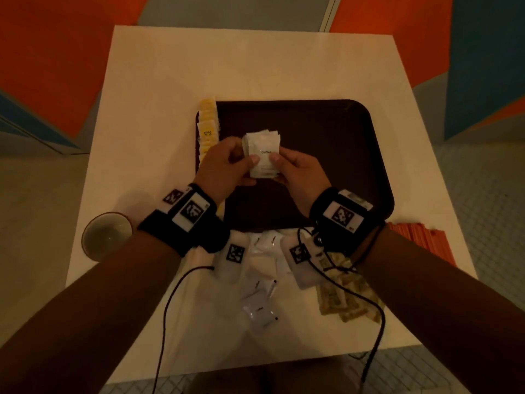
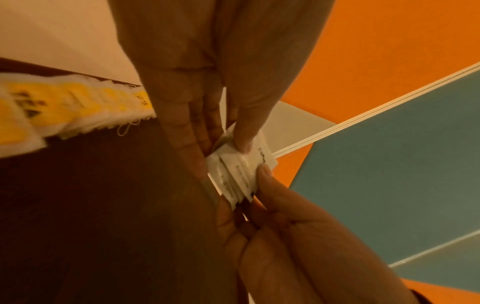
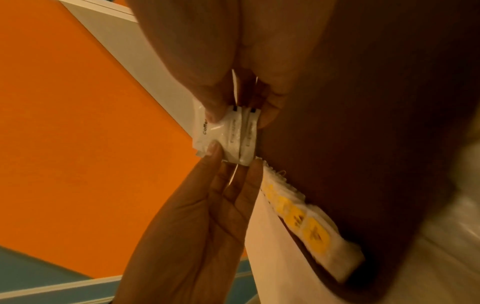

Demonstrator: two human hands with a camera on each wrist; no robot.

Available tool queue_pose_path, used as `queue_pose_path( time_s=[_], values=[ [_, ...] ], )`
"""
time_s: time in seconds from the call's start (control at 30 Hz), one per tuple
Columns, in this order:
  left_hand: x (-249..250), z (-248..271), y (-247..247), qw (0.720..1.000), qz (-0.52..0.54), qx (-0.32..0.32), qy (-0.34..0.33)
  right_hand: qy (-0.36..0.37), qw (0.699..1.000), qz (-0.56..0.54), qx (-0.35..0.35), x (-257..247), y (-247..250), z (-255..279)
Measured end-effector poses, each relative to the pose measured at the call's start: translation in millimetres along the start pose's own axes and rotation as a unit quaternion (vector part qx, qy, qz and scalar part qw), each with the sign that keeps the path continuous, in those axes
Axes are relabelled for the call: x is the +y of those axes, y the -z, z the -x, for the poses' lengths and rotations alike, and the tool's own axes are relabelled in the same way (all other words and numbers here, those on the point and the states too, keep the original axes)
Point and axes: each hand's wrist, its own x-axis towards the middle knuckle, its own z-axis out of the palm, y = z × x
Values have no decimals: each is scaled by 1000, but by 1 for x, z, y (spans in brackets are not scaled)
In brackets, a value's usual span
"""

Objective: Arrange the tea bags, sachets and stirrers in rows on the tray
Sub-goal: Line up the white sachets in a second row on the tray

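Head view: both hands' fingers [image 1: 253, 159] pinching coffee sachets [image 1: 262, 155] above dark tray [image 1: 355, 155], tea bags [image 1: 206, 129] along its left edge.

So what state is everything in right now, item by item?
Coffee sachets stack: held above the tray, pinched by both hands.
Left hand: grips the stack.
Right hand: grips the stack.
Tray: on the table, mostly bare.
Yellow tea bags: in a row along the tray's left edge.
Loose sachets: scattered on the table.
Orange stirrers: piled off the tray.
Cup: upright.
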Motion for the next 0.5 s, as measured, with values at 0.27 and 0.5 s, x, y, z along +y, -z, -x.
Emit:
queue_pose_path(
  time_s=[0.27, 0.5],
  values=[
    [1, -109, 5, 993, -23, 17, 112, -32, 988, 130, 76, -2, 10, -121],
    [-6, -162, 15, 958, -277, 29, 65, -57, 972, 218, 60, 1, -1, -177]
  ],
)
